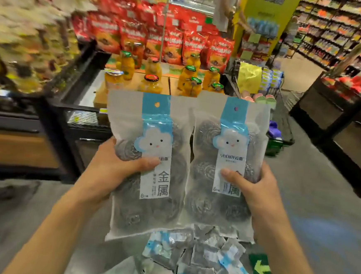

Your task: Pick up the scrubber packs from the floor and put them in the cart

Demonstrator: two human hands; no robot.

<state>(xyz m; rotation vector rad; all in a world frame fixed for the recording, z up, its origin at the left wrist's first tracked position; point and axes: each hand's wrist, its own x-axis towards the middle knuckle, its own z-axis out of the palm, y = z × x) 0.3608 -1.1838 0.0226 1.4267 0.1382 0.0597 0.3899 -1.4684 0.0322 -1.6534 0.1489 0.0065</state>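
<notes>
My left hand (117, 164) grips one scrubber pack (152, 156) at its left edge, thumb pressed across the front label. My right hand (255, 184) grips a second pack (227, 158) at its right edge the same way. Both packs stand upright, side by side, touching. More packs (200, 259) lie heaped on the floor (320, 212) below. The cart (281, 131) stands ahead, right of them.

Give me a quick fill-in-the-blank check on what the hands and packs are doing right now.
1. Each hand holds ____ scrubber pack.
2. The left hand grips the left pack with its ____ pressed on the label.
3. More packs lie heaped on the ____ below the right hand and right pack.

Missing words: one; thumb; floor
</notes>
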